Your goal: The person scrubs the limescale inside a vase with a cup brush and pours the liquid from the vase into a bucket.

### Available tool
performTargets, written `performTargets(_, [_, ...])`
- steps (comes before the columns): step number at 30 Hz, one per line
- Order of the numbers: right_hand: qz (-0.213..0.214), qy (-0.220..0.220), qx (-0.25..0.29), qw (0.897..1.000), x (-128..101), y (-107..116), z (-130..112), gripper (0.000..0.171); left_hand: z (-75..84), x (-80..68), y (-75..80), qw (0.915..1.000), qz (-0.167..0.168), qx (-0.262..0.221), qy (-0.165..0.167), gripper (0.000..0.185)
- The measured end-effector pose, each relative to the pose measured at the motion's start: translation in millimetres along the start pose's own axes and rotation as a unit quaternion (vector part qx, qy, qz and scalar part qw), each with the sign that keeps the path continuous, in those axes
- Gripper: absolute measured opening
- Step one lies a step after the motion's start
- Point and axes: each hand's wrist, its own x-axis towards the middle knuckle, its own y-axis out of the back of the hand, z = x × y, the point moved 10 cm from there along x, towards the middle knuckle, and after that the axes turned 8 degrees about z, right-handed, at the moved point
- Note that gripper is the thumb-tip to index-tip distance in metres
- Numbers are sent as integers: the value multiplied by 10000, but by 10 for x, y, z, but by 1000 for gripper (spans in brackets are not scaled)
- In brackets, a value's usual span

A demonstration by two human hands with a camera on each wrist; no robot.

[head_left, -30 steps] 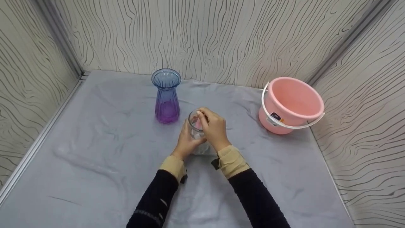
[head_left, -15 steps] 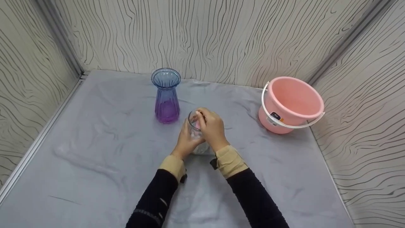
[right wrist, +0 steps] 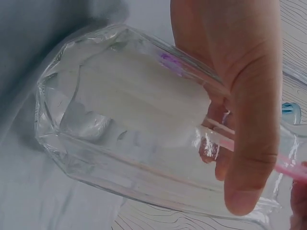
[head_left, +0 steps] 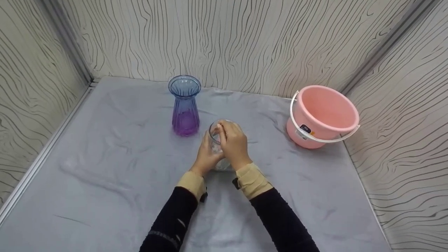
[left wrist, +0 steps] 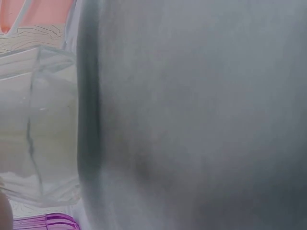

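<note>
While hunting for any readable writing, only found a small dark label point(head_left: 305, 129) on the side of the pink bucket point(head_left: 323, 115), way too tiny to make out any letters. No other print anywhere.

Left hand point(head_left: 207, 156): wrapped round the near side of a clear glass jar point(head_left: 220, 147), fingers curled on its wall, holding it steady near the middle of the desk point(head_left: 105, 168). Looks slightly tipped in the head view, bottom on or close to the grey cloth, can't tell which. From the left wrist view, just see glass point(left wrist: 38, 124) right up close against the grey cover, plus a sliver of purple at the bottom edge and pink at the top corner.

Right hand point(head_left: 233, 141): sitting over the jar's mouth, fingers bent and pinching a thin pink stick point(right wrist: 268, 155) that runs down into the jar. On the end of the stick, a white sponge head point(right wrist: 144, 98) filling much of the inside, pressed against the glass near the base. Thumb point(right wrist: 249, 143) lying across the outside of the rim in the right wrist view.

So the jar sits clamped between both hands, left below and to the side, right on top.

Blue-to-purple ribbed vase point(head_left: 184, 105) standing upright just behind and left of the hands, not touching. Bucket well off to the right near the back corner, white handle point(head_left: 315, 136) hanging down over the front.
</note>
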Motion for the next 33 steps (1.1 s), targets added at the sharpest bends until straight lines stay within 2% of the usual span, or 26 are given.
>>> performTargets(16, [330,220,-115,9991,-8,53,-49,6,21,2,-22,9999,15,-3,-122,86])
performTargets(20, [412,288,-204,9985,-13,61,-63,7,7,-3,-27,10000,-53,8,27,88])
performTargets(25, [254,288,-234,9990,7,43,-77,9,-24,-16,-7,9996,-44,-26,269,95])
performTargets(31, [35,132,-125,9998,25,34,-30,9,-8,-13,-8,9997,-47,202,88,91])
performTargets(33, [-48,82,-82,9999,24,23,-10,9,-20,-19,-7,9996,-55,240,138,92])
